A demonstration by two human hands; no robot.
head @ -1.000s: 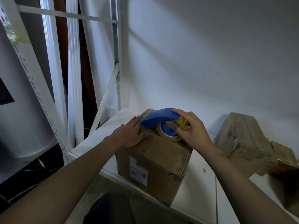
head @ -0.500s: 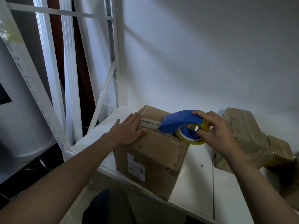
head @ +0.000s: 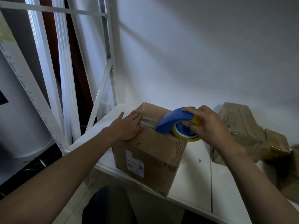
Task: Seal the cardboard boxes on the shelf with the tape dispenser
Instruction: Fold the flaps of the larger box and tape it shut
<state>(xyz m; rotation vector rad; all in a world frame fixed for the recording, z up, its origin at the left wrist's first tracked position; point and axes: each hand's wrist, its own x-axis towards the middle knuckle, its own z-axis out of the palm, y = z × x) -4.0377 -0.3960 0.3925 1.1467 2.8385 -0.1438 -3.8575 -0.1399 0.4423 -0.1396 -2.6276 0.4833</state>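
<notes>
Farthest left of the brown cardboard box (head: 150,152) I see the white metal shelf frame (head: 111,62), its upright and slanted brace rising behind the box's left rear corner. The box stands closed on the white shelf board (head: 195,168), close to the board's front edge, with a white printed label (head: 135,164) on the side facing me. My left hand (head: 127,125) lies flat on the left part of the box's top. Its fingers are straight and held together, pressing down on the flap, and the fingertips point toward the far edge. Just right of those fingers a strip of clear tape (head: 147,121) runs across the top of the box along the seam toward the blue plastic tape dispenser (head: 174,118). The dispenser sits over the right part of the box's top, its pointed front end down against the cardboard. Its yellowish tape roll (head: 186,136) hangs past the box's upper right edge. My right hand (head: 208,125) grips the dispenser: fingers curled over the blue cover from above, thumb hooked into the roll's core. Right of the box and apart from it, a heap of crumpled brown cardboard boxes (head: 239,126) rests on the same shelf board against the white wall (head: 194,54) behind the box.
</notes>
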